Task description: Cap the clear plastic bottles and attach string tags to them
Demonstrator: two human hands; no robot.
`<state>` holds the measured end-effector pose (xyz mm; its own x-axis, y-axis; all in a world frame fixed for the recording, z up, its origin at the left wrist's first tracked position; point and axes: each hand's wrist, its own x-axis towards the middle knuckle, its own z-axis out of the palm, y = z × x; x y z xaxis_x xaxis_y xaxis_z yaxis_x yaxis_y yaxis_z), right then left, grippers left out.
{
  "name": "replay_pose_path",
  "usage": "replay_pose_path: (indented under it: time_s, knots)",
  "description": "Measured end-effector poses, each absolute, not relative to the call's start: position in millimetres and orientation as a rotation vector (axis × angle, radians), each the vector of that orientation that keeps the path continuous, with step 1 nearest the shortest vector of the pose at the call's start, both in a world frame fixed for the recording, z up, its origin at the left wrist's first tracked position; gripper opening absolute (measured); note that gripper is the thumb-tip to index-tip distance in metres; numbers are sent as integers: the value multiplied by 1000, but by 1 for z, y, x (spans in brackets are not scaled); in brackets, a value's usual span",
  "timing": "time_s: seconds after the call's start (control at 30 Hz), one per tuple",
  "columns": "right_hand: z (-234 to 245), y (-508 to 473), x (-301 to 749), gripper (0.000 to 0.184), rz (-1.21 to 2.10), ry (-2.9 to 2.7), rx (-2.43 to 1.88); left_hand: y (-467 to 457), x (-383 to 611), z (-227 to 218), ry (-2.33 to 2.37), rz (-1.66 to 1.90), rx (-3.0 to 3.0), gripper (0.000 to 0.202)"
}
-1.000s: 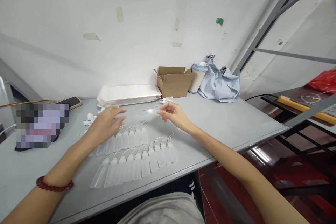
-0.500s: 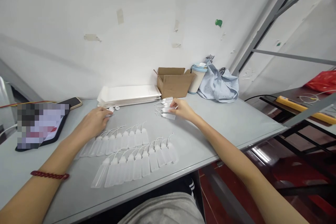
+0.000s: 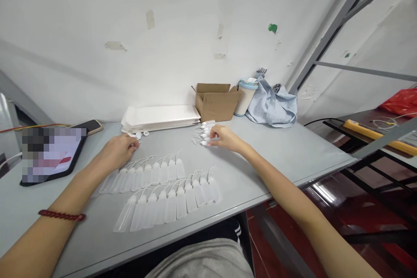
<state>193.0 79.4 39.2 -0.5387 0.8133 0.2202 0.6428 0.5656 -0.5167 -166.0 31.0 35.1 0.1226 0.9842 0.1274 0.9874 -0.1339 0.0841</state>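
Two rows of small clear squeeze bottles with thin bent nozzles lie side by side on the grey table (image 3: 286, 152): a near row (image 3: 169, 202) and a far row (image 3: 146, 173). My right hand (image 3: 226, 137) rests on a small cluster of loose bottles (image 3: 202, 134) behind the rows, fingers curled round one of them. My left hand (image 3: 117, 150) lies at the far left end of the far row, fingers curled near small white caps (image 3: 138, 134); what it holds is hidden. A red bead bracelet (image 3: 61, 215) circles my left wrist.
A stack of white sheets (image 3: 161, 116), a cardboard box (image 3: 216, 102), a lidded cup (image 3: 246, 95) and a light blue cloth bag (image 3: 272, 104) line the wall. A tablet (image 3: 48, 156) and a phone (image 3: 90, 127) lie at left. Metal shelving (image 3: 374, 139) stands right.
My right hand has moved back from mid-table to the loose bottles near the box. My left hand has shifted left and back to the end of the far row.
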Motion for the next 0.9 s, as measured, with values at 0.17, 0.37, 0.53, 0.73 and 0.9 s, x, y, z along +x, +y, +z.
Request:
replay_pose_path:
  time_s: [0.17, 0.37, 0.53, 0.73, 0.9]
  knots:
    - [46, 70, 190, 21, 518, -2347, -1174, 25, -163, 38, -2069, -370, -2331, 18]
    - [71, 39, 187, 35, 910, -2577, -1169, 15, -143, 49, -2175, -670, -2355, 23]
    - [80, 18, 179, 38, 1476, -2922, -1100, 4, -121, 51, -2349, -1210, -2461, 38]
    - [76, 13, 171, 37, 1608, -3008, -1157, -4, -103, 52, -2357, -1218, -2619, 43]
    - [75, 15, 171, 40, 1555, -3030, -1300, -9, -96, 58, -2356, -1212, -2681, 48]
